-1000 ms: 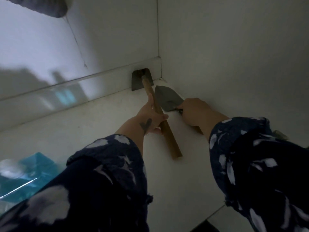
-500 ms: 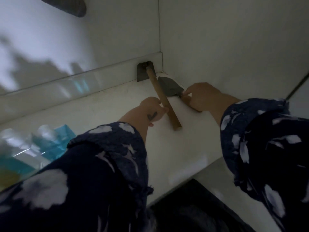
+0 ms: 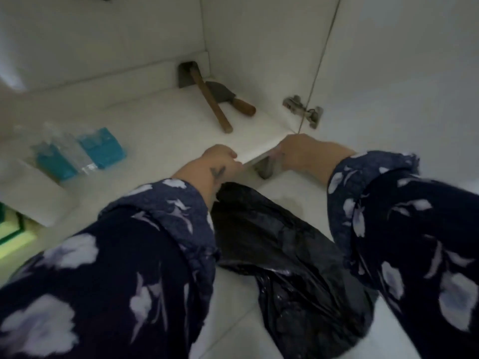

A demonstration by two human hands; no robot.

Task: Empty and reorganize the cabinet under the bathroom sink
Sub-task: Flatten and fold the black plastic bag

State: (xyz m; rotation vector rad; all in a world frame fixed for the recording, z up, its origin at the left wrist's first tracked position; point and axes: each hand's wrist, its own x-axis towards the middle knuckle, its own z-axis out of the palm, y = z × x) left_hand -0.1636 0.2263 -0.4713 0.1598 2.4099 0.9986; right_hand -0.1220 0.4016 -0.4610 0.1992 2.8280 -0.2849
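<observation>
Hatchet (image 3: 204,93) and trowel (image 3: 228,98) lie tucked into the cabinet's far corner — out of the way; left hand (image 3: 220,161) and right hand (image 3: 300,154) curled, empty, at the shelf edge (image 3: 254,158).

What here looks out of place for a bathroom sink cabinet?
Two garden-type tools lie in the back right corner: a hoe, its blade against the rear ledge, and a trowel beside its handle. They are odd finds here, unlike the teal packets at left. Nothing looks spilled or broken.

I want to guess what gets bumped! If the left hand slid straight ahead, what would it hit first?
Probably the long wooden handle of the hoe-like tool, past bare cabinet floor. The left hand looks aimed there, though depth is unclear.
</observation>
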